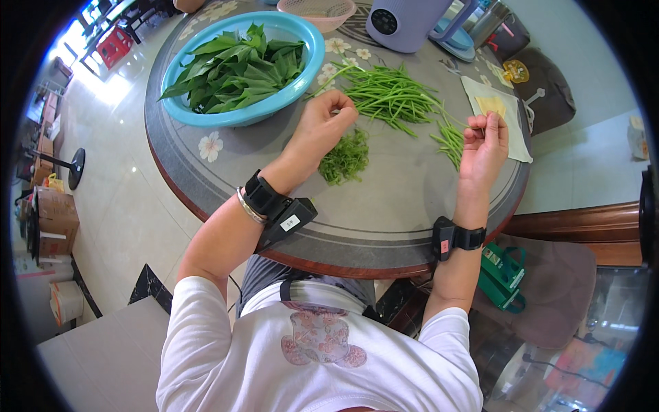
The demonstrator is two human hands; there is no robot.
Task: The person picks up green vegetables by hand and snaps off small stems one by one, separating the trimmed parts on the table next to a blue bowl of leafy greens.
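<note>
On a round table, a blue plastic basin (309, 77) holds a heap of green leaves (242, 72). A pile of thin green stems (391, 95) lies to its right. My left hand (329, 116) is bent between basin and stems, its thumb and fingertips together; a thin stem runs near it, but whether it is pinched cannot be told. My right hand (485, 134) pinches the end of one thin green stem (453, 117), over a smaller bunch of short stems (449, 144). A small heap of curly green scraps (346, 157) lies below my left hand.
A pink mesh basket (319, 13) and a lavender kettle-like appliance (406, 26) stand at the far side. A white cloth (516, 136) with a yellow piece lies near the right edge. Chairs stand right of the table; a green bag (502, 275) rests on one seat.
</note>
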